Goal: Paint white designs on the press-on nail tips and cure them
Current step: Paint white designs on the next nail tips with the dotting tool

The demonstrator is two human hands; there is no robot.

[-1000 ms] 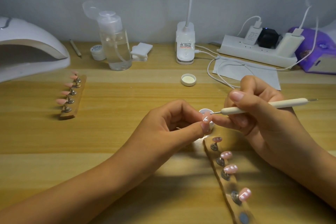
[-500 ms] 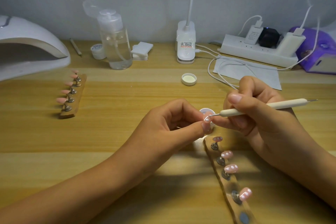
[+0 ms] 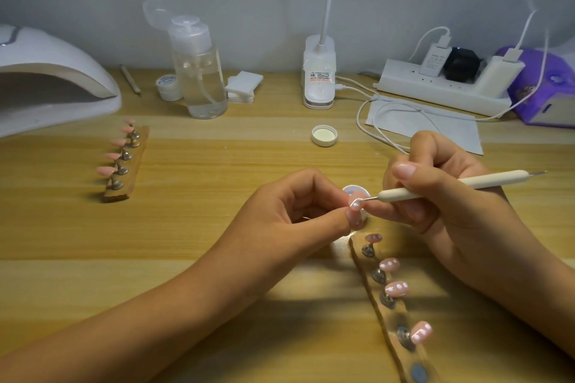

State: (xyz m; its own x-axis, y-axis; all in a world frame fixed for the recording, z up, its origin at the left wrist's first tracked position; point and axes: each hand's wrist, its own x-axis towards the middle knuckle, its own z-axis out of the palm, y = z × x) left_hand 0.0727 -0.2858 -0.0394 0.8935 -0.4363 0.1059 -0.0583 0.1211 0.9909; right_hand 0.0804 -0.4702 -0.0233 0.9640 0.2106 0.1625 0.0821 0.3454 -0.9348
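My left hand (image 3: 298,205) pinches a pink nail tip (image 3: 357,199) on its small stand, just above the open white paint pot (image 3: 351,189). My right hand (image 3: 435,193) grips a white dotting tool (image 3: 460,185); its metal point touches the held tip, where white paint shows. Below the hands a wooden holder strip (image 3: 385,317) carries several pink tips with white dots (image 3: 396,288). A second strip (image 3: 127,162) at the left holds several plain pink tips. The white curing lamp (image 3: 46,81) stands at the far left.
At the back stand a clear pump bottle (image 3: 200,71), a small white jar (image 3: 168,87), cotton pads (image 3: 242,85), a desk lamp base (image 3: 319,71), a power strip (image 3: 441,87) with cables and a purple box (image 3: 544,90). The pot's lid (image 3: 324,135) lies mid-table.
The dotting tool's point has shifted slightly on the held nail tip. Both hands stay almost in place.
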